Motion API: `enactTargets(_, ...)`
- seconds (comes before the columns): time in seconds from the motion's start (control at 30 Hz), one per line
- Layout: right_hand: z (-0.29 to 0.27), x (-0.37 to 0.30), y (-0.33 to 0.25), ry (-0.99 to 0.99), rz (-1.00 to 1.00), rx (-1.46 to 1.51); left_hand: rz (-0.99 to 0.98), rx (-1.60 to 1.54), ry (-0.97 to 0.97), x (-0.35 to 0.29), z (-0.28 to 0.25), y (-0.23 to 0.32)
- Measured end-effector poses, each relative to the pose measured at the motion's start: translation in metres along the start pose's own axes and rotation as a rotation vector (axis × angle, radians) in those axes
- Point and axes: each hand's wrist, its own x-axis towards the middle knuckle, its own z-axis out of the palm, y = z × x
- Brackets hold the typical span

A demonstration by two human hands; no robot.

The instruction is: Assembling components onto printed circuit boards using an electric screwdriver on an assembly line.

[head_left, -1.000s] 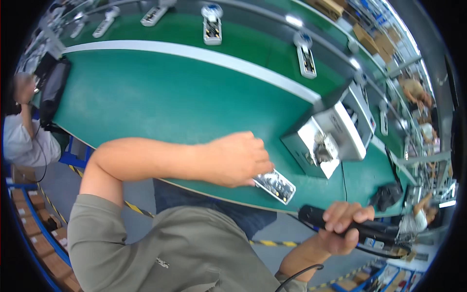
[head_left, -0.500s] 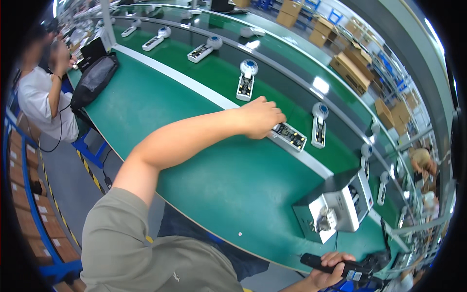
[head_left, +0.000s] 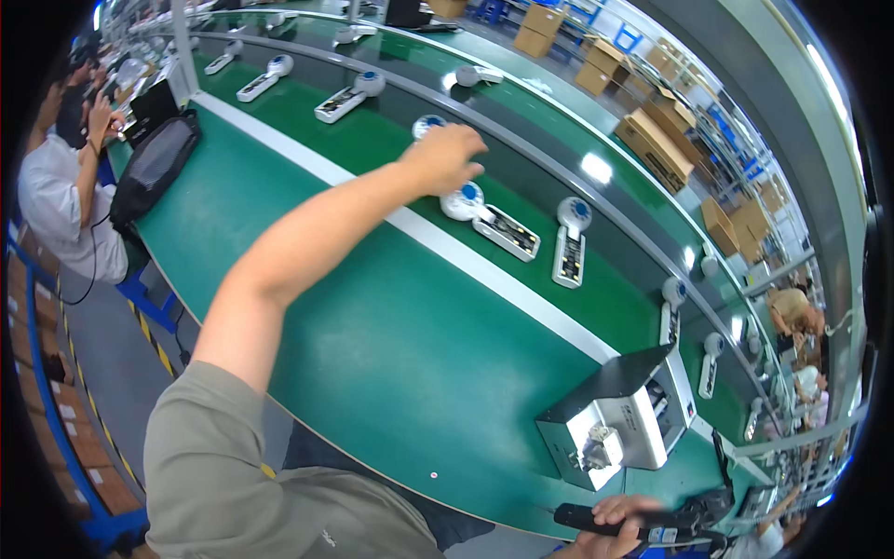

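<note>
My left hand (head_left: 447, 158) reaches over the belt with its fingers apart and nothing seen in them. Beneath it, a white device with a round head (head_left: 428, 124) is mostly hidden by the hand and wrist. Just to its right, another white device (head_left: 506, 232) lies slanted on the belt, its round blue-centred head close under my fingers and its long open body showing a dark circuit board. At the lower right, my right hand (head_left: 616, 526) is wrapped round a black electric screwdriver (head_left: 582, 515), whose thin tip points left above the bench's near edge.
More such devices lie along the green conveyor belt (head_left: 396, 126). A metal-and-black box-shaped machine (head_left: 624, 419) stands on the green bench (head_left: 372, 373) at the right. A tiny pale ring (head_left: 434, 475) lies near the front edge. At the left are a black bag (head_left: 158, 168) and a seated co-worker (head_left: 70, 196).
My left hand has let go of the device, which now lies wholly on the belt, and has moved left and away over the neighbouring one. The right hand keeps hold of the screwdriver.
</note>
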Motion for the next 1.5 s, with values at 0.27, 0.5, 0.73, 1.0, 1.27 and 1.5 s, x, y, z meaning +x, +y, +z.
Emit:
enactTargets(0.27,0.003,0.005,0.012,0.094,0.005,-0.028,0.221,0.094,-0.041,0.021,0.017,0.068)
enactTargets(0.5,-0.016,-0.005,0.018,0.132,-0.039,-0.016,0.615,0.349,-0.012,0.042,0.119,0.123)
enactTargets(0.73,-0.034,-0.005,0.021,0.205,-0.018,0.075,0.643,0.377,0.057,0.032,0.108,0.144)
enactTargets(1.0,-0.051,-0.001,0.02,0.108,-0.033,0.074,0.754,0.248,-0.431,-0.095,-0.042,0.266)
enactTargets(1.27,-0.041,0.031,-0.015,0.005,-0.269,0.01,0.828,-0.148,-0.283,-0.154,-0.008,0.307)
enactTargets(1.5,-0.037,0.066,-0.002,-0.109,-0.408,0.01,0.787,-0.32,-0.359,-0.153,0.02,0.282)
